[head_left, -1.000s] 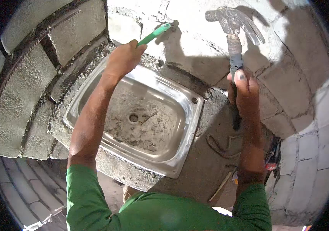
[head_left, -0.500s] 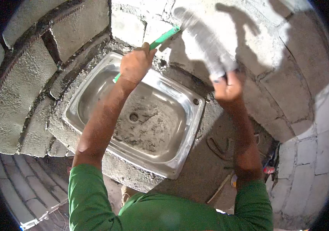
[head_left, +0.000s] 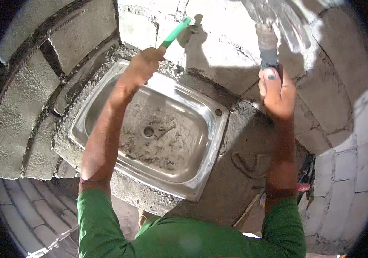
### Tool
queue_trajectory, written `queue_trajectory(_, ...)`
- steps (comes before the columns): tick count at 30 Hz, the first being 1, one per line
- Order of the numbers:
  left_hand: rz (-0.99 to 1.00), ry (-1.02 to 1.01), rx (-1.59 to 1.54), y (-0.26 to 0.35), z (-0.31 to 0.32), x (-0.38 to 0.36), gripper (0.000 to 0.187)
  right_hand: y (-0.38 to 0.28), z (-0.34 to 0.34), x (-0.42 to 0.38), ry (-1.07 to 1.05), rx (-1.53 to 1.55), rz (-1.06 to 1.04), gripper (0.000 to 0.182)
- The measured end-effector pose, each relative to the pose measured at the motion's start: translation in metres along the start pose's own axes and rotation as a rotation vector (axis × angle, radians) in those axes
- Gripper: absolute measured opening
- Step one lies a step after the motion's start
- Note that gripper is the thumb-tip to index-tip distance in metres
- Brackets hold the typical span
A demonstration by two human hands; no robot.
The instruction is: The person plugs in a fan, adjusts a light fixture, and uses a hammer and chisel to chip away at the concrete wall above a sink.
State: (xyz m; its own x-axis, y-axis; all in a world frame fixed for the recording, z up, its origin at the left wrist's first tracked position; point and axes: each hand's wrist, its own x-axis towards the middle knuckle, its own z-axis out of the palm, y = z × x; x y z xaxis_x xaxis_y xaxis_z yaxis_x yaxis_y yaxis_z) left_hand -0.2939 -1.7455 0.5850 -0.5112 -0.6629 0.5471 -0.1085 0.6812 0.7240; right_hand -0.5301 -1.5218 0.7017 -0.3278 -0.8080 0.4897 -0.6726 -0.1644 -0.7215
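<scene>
My left hand [head_left: 143,66] is closed around a green chisel-like bar [head_left: 176,32], held slanting above the sink's back edge. Its upper end points up and right, in front of the wall; its lower end is hidden. High on the right, my right hand [head_left: 276,92] grips the dark-wrapped handle of a hammer [head_left: 267,41]. The metal head is blurred and partly cut off by the top of the view. Below the left hand lies a stainless-steel sink [head_left: 212,148], with grey debris [head_left: 149,150] scattered around its drain.
A rough block wall [head_left: 222,47] stands behind the sink, casting back shadows of the hands and tools. Rough mortar [head_left: 145,193] edges the sink. More blocks rise on the left [head_left: 20,116] and right [head_left: 338,185]. A bent rod or cord [head_left: 246,167] lies right of the sink.
The hammer has swung up and right, away from the green bar's upper end. My left hand and the bar have shifted slightly left and up.
</scene>
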Motion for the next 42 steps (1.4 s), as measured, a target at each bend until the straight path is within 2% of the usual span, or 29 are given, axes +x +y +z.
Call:
queue_trajectory(1, 0.575, 0.195, 0.339, -0.025, 0.012, -0.003, 0.040, 0.003, 0.001, -0.006, -0.005, 0.003, -0.008, 0.015)
queue_trajectory(3, 0.045, -0.032, 0.668, -0.046, 0.043, -0.009, 0.040, 0.023, 0.010, -0.017, 0.033, 0.085, 0.110, 0.020)
queue_trajectory(4, -0.238, -0.005, 0.463, 0.003, 0.051, -0.018, 0.041, 0.031, 0.013, -0.021, 0.062, -0.007, 0.136, 0.026)
queue_trajectory(5, -0.402, -0.102, 0.448, 0.019, 0.062, -0.022, 0.041, 0.058, 0.010, -0.026, 0.047, -0.008, 0.121, 0.026)
queue_trajectory(6, -0.399, -0.053, 0.403, 0.020, 0.077, -0.027, 0.038, 0.097, 0.002, -0.029, 0.081, -0.242, 0.016, 0.028)
queue_trajectory(8, -0.364, 0.083, 0.307, 0.019, 0.100, -0.034, 0.035, 0.075, 0.010, -0.031, 0.099, -0.475, -0.108, 0.030)
queue_trajectory(10, -0.374, 0.195, 0.237, 0.024, 0.113, -0.031, 0.035, 0.027, 0.015, -0.041, 0.117, 0.158, 0.334, 0.027)
queue_trajectory(11, -0.382, 0.198, 0.230, 0.020, 0.112, -0.027, 0.035, 0.025, 0.013, -0.039, 0.109, 0.150, 0.335, 0.027)
queue_trajectory(13, -0.485, 0.171, -0.079, 0.021, 0.109, -0.015, 0.036, 0.024, 0.005, -0.033, 0.030, 0.072, 0.246, 0.030)
queue_trajectory(16, -0.369, 0.224, -0.068, 0.020, 0.096, -0.010, 0.040, 0.009, 0.001, -0.023, -0.017, 0.085, 0.178, 0.027)
queue_trajectory(17, -0.578, 0.159, -0.187, 0.042, 0.083, -0.011, 0.040, 0.002, 0.001, -0.020, -0.040, 0.125, 0.145, 0.023)
queue_trajectory(19, -0.505, 0.177, -0.124, 0.034, 0.086, -0.012, 0.042, -0.013, 0.004, -0.012, -0.054, 0.157, 0.198, 0.025)
queue_trajectory(21, -0.434, 0.203, -0.069, 0.029, 0.081, -0.010, 0.044, -0.026, 0.009, -0.004, -0.102, 0.014, -0.016, 0.035)
queue_trajectory(22, -0.369, 0.170, -0.009, 0.029, 0.076, -0.008, 0.045, -0.037, 0.012, 0.000, -0.089, -0.053, -0.029, 0.032)
queue_trajectory(23, -0.387, 0.151, 0.026, 0.028, 0.072, -0.005, 0.043, -0.036, 0.016, 0.005, -0.088, -0.055, -0.026, 0.032)
queue_trajectory(25, -0.409, 0.100, 0.122, 0.028, 0.064, 0.004, 0.035, -0.030, 0.024, 0.021, -0.087, -0.284, -0.206, 0.036)
queue_trajectory(26, -0.216, 0.047, 0.269, 0.028, 0.058, 0.005, 0.035, -0.029, 0.032, 0.025, -0.084, -0.433, -0.173, 0.044)
queue_trajectory(27, -0.021, -0.003, 0.410, 0.025, 0.050, 0.004, 0.034, 0.009, 0.035, 0.046, -0.165, -0.487, -0.231, 0.051)
queue_trajectory(29, 0.148, -0.034, 0.508, 0.011, 0.046, 0.011, 0.030, 0.022, 0.045, 0.068, -0.266, -0.754, -0.143, 0.052)
queue_trajectory(31, -0.125, -0.303, 0.596, 0.022, 0.036, 0.029, 0.020, 0.010, 0.051, 0.072, -0.238, -0.689, -0.117, 0.052)
queue_trajectory(32, -0.279, -0.302, 0.407, 0.039, 0.026, 0.025, 0.018, 0.000, 0.055, 0.070, -0.227, -0.620, -0.076, 0.053)
queue_trajectory(33, -0.286, -0.308, 0.401, 0.034, 0.030, 0.021, 0.018, -0.009, 0.053, 0.062, -0.235, -0.622, -0.069, 0.053)
queue_trajectory(35, 0.022, -0.174, 0.625, 0.019, 0.034, 0.021, 0.020, -0.038, 0.049, 0.051, -0.118, -0.346, 0.014, 0.048)
queue_trajectory(36, 0.039, -0.146, 0.630, 0.016, 0.037, 0.021, 0.021, -0.042, 0.047, 0.045, -0.050, -0.235, -0.146, 0.042)
queue_trajectory(37, 0.036, -0.150, 0.626, 0.009, 0.043, 0.022, 0.021, -0.054, 0.044, 0.037, 0.005, -0.282, -0.207, 0.035)
queue_trajectory(39, -0.296, -0.138, 0.406, -0.002, 0.052, 0.025, 0.022, -0.029, 0.048, 0.025, 0.043, -0.221, -0.273, 0.031)
queue_trajectory(40, -0.296, -0.145, 0.403, 0.001, 0.051, 0.022, 0.022, -0.007, 0.050, 0.025, -0.008, -0.348, -0.191, 0.033)
queue_trajectory(41, -0.203, -0.147, 0.451, 0.008, 0.047, 0.021, 0.025, 0.021, 0.051, 0.035, -0.057, -0.474, -0.115, 0.035)
queue_trajectory(42, -0.112, -0.143, 0.501, 0.015, 0.044, 0.018, 0.030, 0.054, 0.044, 0.056, -0.185, -0.845, -0.105, 0.043)
